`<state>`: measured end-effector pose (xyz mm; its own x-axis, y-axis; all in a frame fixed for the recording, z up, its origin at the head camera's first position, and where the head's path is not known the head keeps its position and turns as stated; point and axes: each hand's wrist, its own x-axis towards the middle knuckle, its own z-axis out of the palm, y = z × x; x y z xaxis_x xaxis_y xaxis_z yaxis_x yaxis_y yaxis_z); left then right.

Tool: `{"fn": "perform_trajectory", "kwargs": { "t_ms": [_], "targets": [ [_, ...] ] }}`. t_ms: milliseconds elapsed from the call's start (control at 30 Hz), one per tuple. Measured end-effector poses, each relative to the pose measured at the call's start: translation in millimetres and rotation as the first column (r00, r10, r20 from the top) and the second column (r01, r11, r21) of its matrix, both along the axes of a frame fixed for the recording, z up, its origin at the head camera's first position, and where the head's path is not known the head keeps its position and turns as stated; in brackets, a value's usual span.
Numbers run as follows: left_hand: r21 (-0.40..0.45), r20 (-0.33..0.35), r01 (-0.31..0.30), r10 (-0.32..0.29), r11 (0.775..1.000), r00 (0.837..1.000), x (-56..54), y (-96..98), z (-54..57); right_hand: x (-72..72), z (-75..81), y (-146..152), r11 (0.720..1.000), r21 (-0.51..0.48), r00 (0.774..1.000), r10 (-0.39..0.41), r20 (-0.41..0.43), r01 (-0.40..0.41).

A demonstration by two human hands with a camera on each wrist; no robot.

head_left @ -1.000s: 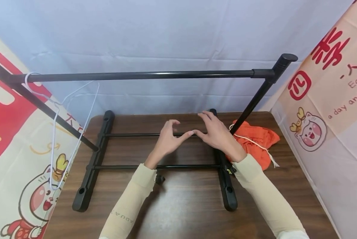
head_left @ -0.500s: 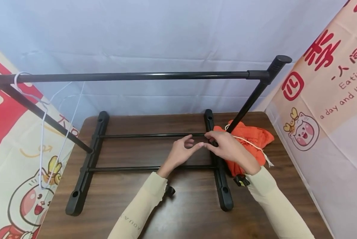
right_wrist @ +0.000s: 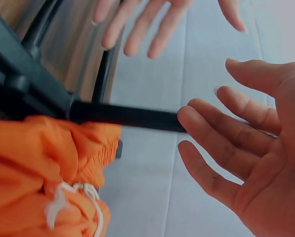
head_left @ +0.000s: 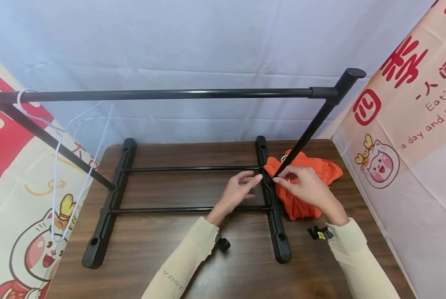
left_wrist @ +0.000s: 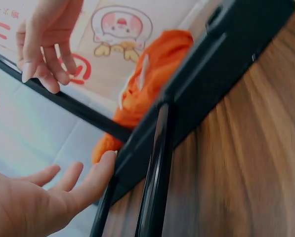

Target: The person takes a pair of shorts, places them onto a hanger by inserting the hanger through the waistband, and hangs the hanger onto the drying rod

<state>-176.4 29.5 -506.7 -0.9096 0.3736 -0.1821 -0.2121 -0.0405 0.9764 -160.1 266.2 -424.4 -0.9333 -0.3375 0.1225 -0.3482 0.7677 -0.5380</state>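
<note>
My right hand (head_left: 301,187) hovers beside the slanting upright post of a black clothes rack (head_left: 193,94), its thumb and fingers loosely bent with nothing between them. Beneath and behind it lies an orange garment (head_left: 316,166), crumpled, with a white drawstring (right_wrist: 90,192) and a gathered elastic edge. To the left, my left hand (head_left: 238,191) hangs above the rack's lower bars, close to the right foot (head_left: 277,224). In the left wrist view its fingers (left_wrist: 90,185) are spread and hold nothing. A gap separates the two hands.
A white hanger (head_left: 55,182) hangs from the left end of the top bar. The rack's left foot (head_left: 109,216) stands on the wooden table (head_left: 148,265). A pale cloth backdrop (head_left: 193,50) rises behind, with printed sheets at both sides.
Both hands have moved right and lower, toward the right post and orange garment. Their thumbs, close together before, are now apart. The hanger has swung slightly.
</note>
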Motion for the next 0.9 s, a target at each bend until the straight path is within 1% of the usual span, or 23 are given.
{"fn": "perform_trajectory", "kwargs": {
  "t_ms": [33, 167, 267, 333, 400, 500, 600, 667, 733, 800, 900],
  "targets": [
    [0.023, 0.025, -0.002, 0.001, 1.000, 1.000, 0.7, 2.8, 0.2, 1.1, 1.2, 4.6, 1.000, -0.021, 1.000, -0.012, 0.015, 0.013],
    [0.103, 0.093, -0.009, 0.000, 0.995, 0.996, 4.1, 14.7, -0.3, 2.6, 4.1, 23.3, 0.997, -0.037, 0.997, -0.074, -0.038, 0.073],
    [0.131, 0.110, 0.007, -0.022, 0.991, 0.994, 7.5, 23.8, -1.9, 1.9, 6.1, 36.0, 0.988, -0.036, 0.983, -0.155, -0.096, 0.152],
    [0.141, 0.119, 0.023, -0.041, 0.990, 0.992, 10.0, 29.8, -2.8, 1.6, 7.6, 44.3, 0.975, -0.073, 0.975, -0.214, -0.061, 0.209],
    [0.147, 0.129, 0.048, -0.067, 0.988, 0.989, 12.6, 34.8, -3.1, 0.8, 7.9, 52.7, 0.958, -0.114, 0.964, -0.267, -0.008, 0.264],
    [0.179, 0.171, 0.067, -0.098, 0.982, 0.980, 15.6, 41.8, -2.2, -2.8, 8.0, 64.5, 0.937, -0.144, 0.948, -0.314, 0.049, 0.318],
    [0.228, 0.241, 0.079, -0.134, 0.971, 0.961, 18.6, 48.8, 2.9, -6.7, 6.9, 74.5, 0.924, -0.124, 0.932, -0.360, 0.040, 0.362],
    [0.251, 0.269, 0.085, -0.154, 0.964, 0.951, 20.1, 53.9, 7.7, -8.9, 5.4, 79.3, 0.913, -0.108, 0.920, -0.392, 0.031, 0.393],
    [0.251, 0.269, 0.114, -0.183, 0.961, 0.946, 20.7, 59.5, 11.9, -10.5, 3.3, 82.5, 0.895, -0.105, 0.901, -0.433, 0.038, 0.434],
    [0.243, 0.258, 0.144, -0.207, 0.959, 0.944, 20.8, 65.4, 14.1, -12.3, 0.8, 84.7, 0.875, -0.106, 0.881, -0.468, 0.062, 0.472],
    [0.230, 0.249, 0.178, -0.235, 0.957, 0.940, 20.8, 75.7, 12.7, -14.7, -4.3, 88.9, 0.841, -0.115, 0.848, -0.519, 0.107, 0.529]
  ]
}}
